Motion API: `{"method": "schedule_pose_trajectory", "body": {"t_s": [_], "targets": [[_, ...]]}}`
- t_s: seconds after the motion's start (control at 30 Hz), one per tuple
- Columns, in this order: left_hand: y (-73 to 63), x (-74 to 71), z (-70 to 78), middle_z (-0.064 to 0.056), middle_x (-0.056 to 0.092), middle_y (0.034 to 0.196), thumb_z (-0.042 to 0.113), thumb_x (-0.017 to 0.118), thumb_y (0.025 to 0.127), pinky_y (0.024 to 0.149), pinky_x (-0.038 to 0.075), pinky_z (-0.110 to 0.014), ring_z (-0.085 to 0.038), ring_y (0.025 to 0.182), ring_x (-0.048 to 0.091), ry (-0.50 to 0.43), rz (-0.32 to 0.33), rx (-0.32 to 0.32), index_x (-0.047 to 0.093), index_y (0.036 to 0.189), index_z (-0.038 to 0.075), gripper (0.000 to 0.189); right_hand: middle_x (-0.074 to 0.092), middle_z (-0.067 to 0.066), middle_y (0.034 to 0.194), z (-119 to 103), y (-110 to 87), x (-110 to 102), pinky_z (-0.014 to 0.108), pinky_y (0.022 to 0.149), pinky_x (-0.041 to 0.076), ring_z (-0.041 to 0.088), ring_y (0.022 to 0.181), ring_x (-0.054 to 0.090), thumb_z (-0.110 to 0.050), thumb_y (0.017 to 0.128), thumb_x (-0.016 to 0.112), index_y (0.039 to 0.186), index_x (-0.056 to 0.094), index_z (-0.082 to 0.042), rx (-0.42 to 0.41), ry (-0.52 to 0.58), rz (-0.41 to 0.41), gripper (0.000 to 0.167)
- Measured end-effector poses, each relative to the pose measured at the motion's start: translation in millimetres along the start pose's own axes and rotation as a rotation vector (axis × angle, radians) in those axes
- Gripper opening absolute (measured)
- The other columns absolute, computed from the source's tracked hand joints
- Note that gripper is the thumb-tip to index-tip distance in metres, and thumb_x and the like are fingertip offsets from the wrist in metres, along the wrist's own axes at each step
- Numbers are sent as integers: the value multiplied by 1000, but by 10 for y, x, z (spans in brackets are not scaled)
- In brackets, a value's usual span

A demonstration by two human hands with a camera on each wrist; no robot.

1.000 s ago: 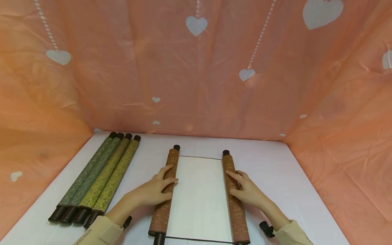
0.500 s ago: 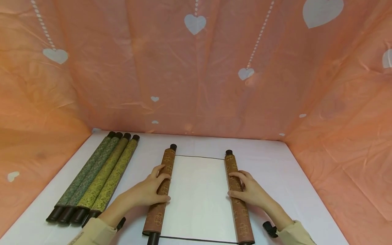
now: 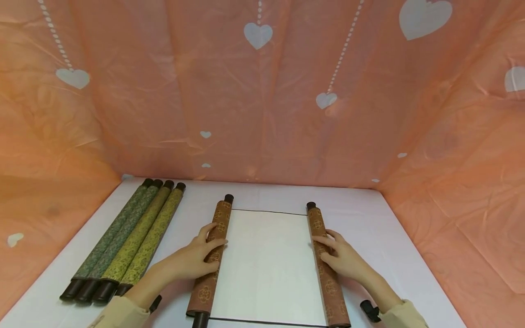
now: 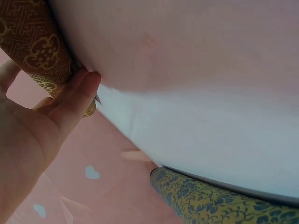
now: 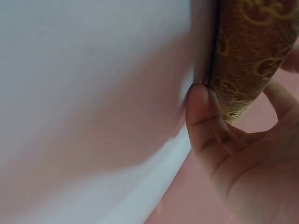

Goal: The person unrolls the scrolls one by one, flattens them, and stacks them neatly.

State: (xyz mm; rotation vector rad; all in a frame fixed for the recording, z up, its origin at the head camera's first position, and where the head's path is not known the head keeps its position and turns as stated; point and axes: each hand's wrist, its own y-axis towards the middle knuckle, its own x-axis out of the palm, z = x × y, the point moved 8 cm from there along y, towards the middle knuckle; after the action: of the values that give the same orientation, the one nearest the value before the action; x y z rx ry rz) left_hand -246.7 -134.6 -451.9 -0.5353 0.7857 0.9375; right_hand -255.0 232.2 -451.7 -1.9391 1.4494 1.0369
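A hanging scroll with brown, gold-patterned backing lies partly unrolled on the table, its blank white paper (image 3: 266, 264) stretched between two rolls. My left hand (image 3: 184, 262) grips the left roll (image 3: 203, 291), thumb on the near part and fingers across the top. The right roll (image 3: 330, 287) is held by my right hand (image 3: 344, 257) in the same way. Dark rod ends stick out of both rolls. In the left wrist view, fingertips (image 4: 88, 84) curl over the patterned roll (image 4: 39, 51). The right wrist view has fingertips (image 5: 198, 98) pressed at the roll's edge (image 5: 250, 51).
To the left, two green scrolls (image 3: 119, 228) and two yellow-green scrolls (image 3: 157, 228) lie rolled up side by side on the white table (image 3: 393, 237). An orange curtain (image 3: 262, 114) with white hearts encloses the back and sides.
The two rolls have moved apart, the left one leftward and the right one rightward, with my hands on them. More white paper shows between them.
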Motion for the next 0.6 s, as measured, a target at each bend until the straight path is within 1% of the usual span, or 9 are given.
{"method": "schedule_pose_trajectory", "body": {"t_s": [0.1,0.17,0.27,0.33,0.43,0.5,0.57,0.6], "targets": [[-28,-8,-21,-24,8,169,20,68,93,90,50,-56,-58,142,34,16,-5,-13,56,149,9,59,32,38,158,28,-23,-18,73,105,38,61,138,40,-13,100,57,140,67,-15,36,14,-16,42],[-39,-15,-38,-24,9,169,20,67,94,88,49,-56,-58,143,33,17,-9,-20,56,149,11,57,32,37,159,44,-38,-38,73,105,37,61,139,39,-15,101,57,139,68,-17,52,22,-19,39],[-57,-19,-60,-24,10,169,24,67,98,88,50,-58,-60,143,32,15,-7,-24,55,149,13,53,33,37,157,67,-58,-67,73,101,41,62,134,44,-23,101,64,137,68,-18,38,8,-8,37],[-60,-12,-83,-24,11,169,32,68,100,87,51,-61,-60,142,33,23,-2,-29,55,148,16,52,36,38,155,92,-68,-88,72,98,44,61,131,48,-32,97,72,136,67,-17,22,-14,12,42],[-60,-11,-95,-23,15,168,46,74,96,81,53,-59,-58,138,41,61,21,-41,56,146,20,59,40,38,152,131,-74,-113,68,94,47,55,124,54,-39,88,84,134,66,-14,1,-36,38,55],[-55,-11,-106,-21,17,168,53,77,91,75,54,-54,-54,134,46,89,38,-58,57,143,22,64,41,38,150,147,-76,-130,64,92,49,46,117,58,-38,85,87,134,65,-13,-11,-35,46,59],[-57,-17,-104,-21,20,167,54,80,87,69,52,-49,-52,132,49,106,51,-68,57,140,22,66,42,37,149,160,-78,-141,58,89,50,37,109,59,-34,84,88,134,65,-12,-19,-29,49,59],[-57,-19,-108,-22,20,166,53,82,86,67,51,-48,-52,132,50,111,54,-70,57,140,22,66,43,37,148,165,-80,-148,57,88,50,34,107,59,-33,85,87,135,65,-12,-25,-31,53,58]]}}
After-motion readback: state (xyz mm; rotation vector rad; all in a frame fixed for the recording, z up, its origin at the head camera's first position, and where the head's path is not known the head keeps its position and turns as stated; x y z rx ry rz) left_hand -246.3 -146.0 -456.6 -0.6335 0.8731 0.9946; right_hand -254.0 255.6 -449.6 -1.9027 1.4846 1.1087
